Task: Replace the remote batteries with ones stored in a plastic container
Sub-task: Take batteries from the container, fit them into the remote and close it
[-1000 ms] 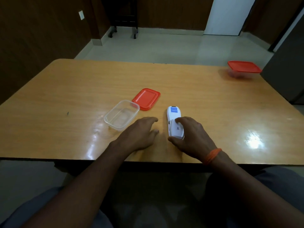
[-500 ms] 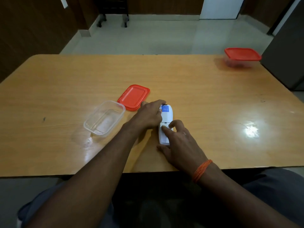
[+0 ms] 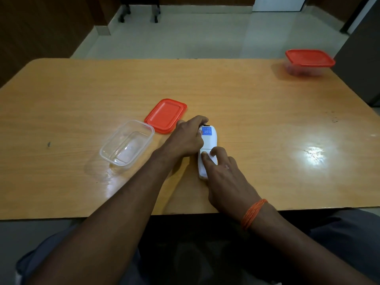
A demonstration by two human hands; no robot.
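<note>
A white remote (image 3: 209,140) lies face down on the wooden table (image 3: 257,112), a blue label near its far end. My left hand (image 3: 186,138) grips its far half from the left side. My right hand (image 3: 223,177) rests over its near half, with fingertips pressing on the back cover. To the left stands an open clear plastic container (image 3: 127,144), which looks empty, with its red lid (image 3: 165,115) lying loose beside it. A second clear container with a red lid on (image 3: 309,61) sits at the far right corner.
The table's near edge runs just below my wrists. A dark cabinet (image 3: 362,64) stands close to the table's right side. Tiled floor and the wheeled legs of some furniture (image 3: 139,15) lie beyond the far edge.
My left hand moved from the table beside the remote onto its far end. My right hand's fingers shifted onto the back cover. The remote has stayed on the table.
</note>
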